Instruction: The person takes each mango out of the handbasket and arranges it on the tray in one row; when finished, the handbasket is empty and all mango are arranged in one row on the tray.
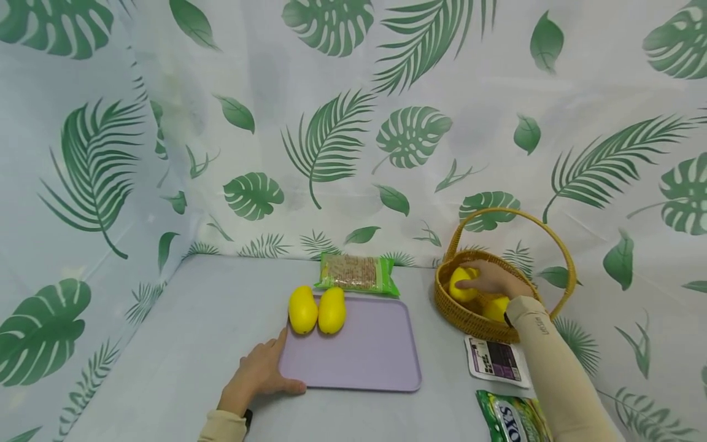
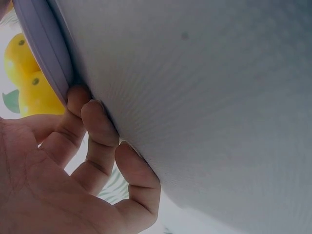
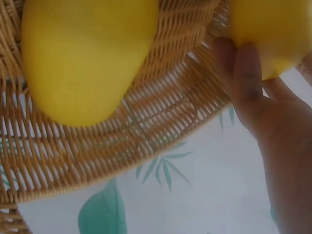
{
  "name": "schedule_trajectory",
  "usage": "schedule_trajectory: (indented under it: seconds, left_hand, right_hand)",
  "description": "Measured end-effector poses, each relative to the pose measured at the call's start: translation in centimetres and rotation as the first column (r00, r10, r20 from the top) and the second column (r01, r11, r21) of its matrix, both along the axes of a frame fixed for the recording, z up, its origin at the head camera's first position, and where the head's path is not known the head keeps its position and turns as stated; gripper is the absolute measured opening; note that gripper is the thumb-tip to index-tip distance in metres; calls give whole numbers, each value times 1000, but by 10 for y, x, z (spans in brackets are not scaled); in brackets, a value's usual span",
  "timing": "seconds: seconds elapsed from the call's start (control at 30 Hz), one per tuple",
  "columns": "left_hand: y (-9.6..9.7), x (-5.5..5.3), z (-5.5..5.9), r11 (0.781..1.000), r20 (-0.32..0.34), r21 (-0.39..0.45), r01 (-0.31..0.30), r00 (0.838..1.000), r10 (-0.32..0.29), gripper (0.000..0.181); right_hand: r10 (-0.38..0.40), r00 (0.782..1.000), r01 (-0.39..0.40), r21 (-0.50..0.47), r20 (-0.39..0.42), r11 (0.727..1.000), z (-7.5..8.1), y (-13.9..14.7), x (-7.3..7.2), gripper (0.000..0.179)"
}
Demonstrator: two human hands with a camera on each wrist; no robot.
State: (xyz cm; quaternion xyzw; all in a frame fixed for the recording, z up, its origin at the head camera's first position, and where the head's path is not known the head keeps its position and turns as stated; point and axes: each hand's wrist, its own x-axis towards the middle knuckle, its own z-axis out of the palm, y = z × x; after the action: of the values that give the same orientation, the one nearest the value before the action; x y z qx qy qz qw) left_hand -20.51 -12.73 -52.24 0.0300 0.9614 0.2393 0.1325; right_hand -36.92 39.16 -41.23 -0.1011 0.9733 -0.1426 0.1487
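Note:
A lilac tray (image 1: pixel 364 350) lies on the table, with two yellow mangoes (image 1: pixel 303 310) side by side at its far left corner. My left hand (image 1: pixel 262 368) rests against the tray's near left corner, thumb at the front edge and fingers along the left side. In the left wrist view, bent fingertips (image 2: pixel 100 122) touch the tray's edge close to the tabletop. My right hand (image 1: pixel 488 277) reaches into a wicker basket (image 1: pixel 469 319) and grips a mango (image 1: pixel 461 286). Another mango (image 3: pixel 87 58) lies in the basket, partly behind my forearm in the head view.
A green-edged clear package (image 1: pixel 358 274) with brown contents lies behind the tray. Right of the tray, a white pack with a purple label (image 1: pixel 497 361) and a green printed bag (image 1: pixel 510 417) lie near my right sleeve. The basket's tall handle (image 1: pixel 569 270) arches over my wrist.

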Motion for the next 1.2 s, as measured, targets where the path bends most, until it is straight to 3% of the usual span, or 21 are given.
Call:
schedule_trajectory:
  seconds: [0.2, 0.4, 0.57, 0.8, 1.2]
  left_hand:
    - [0, 2, 2, 1000, -10, 3, 7, 1000, -7, 136]
    - [1, 1, 5, 1000, -29, 6, 17, 999, -17, 136]
    - [2, 0, 5, 1000, -20, 21, 15, 1000, -14, 137]
    - [-1, 2, 3, 999, -14, -17, 27, 1000, -27, 137]
    - [1, 4, 5, 1000, -14, -3, 23, 1000, -23, 136]
  right_hand:
    - [-10, 998, 7, -52, -60, 999, 12, 3, 13, 86]
    - [-48, 998, 42, -129, -46, 991, 31, -3, 23, 88]
    - [-14, 995, 1, -138, -96, 990, 39, -11, 33, 85]
    - [90, 978, -128, -198, -190, 972, 28, -32, 42, 72]
    - [168, 967, -225, -325, -194, 919, 0, -94, 44, 72]
